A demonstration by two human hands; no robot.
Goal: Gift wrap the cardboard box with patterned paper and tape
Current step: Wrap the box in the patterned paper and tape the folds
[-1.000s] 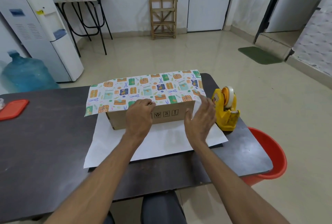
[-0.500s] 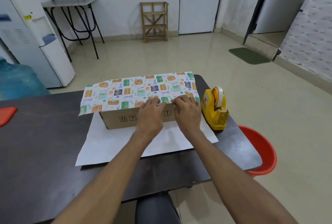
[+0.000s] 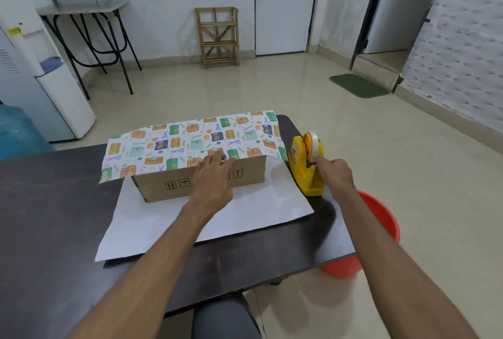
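Note:
A brown cardboard box (image 3: 163,185) lies on the white underside of the patterned paper (image 3: 190,140), whose far half is folded over the box's top. My left hand (image 3: 213,178) presses flat on the paper's edge at the box's front top rim. My right hand (image 3: 336,171) is at the yellow tape dispenser (image 3: 302,162) to the right of the box, fingers pinched at the tape end by the cutter. The tape roll sits on top of the dispenser.
The dark table (image 3: 54,216) ends just right of the dispenser. An orange bucket (image 3: 381,219) stands on the floor below that edge. A water dispenser (image 3: 40,80) and a blue bottle (image 3: 16,132) are at the far left.
My right hand left the box's front edge and moved right to the tape dispenser. The left hand stayed pressing the paper on the box.

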